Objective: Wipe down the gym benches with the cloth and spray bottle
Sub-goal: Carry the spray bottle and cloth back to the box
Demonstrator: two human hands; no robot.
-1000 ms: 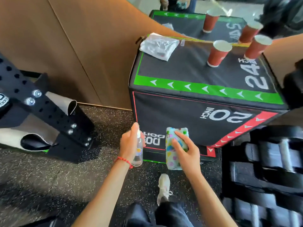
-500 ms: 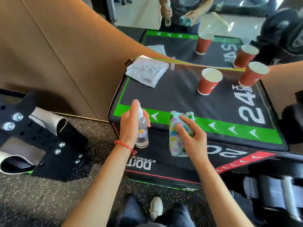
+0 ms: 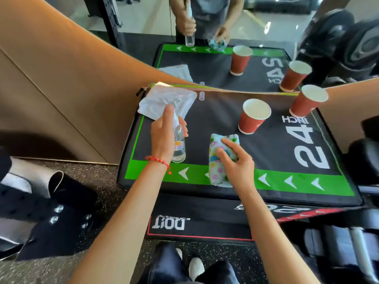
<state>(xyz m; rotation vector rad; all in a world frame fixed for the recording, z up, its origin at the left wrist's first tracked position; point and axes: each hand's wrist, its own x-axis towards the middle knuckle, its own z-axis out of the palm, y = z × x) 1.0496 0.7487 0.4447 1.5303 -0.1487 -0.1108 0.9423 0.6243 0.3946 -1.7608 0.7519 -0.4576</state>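
Two items, centre frame: spray bottle, light, likely slippery, clasped by left hand; folded cloth, soft, pinched by right hand.

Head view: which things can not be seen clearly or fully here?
- Spray bottle: the left hand covers its head and nozzle, so the aim is unclear.
- Patterned cloth: the right hand covers part of it; contact with the box top cannot be judged.
- Small clear cap: too small to identify.
- Dumbbells: cut off by the right edge.
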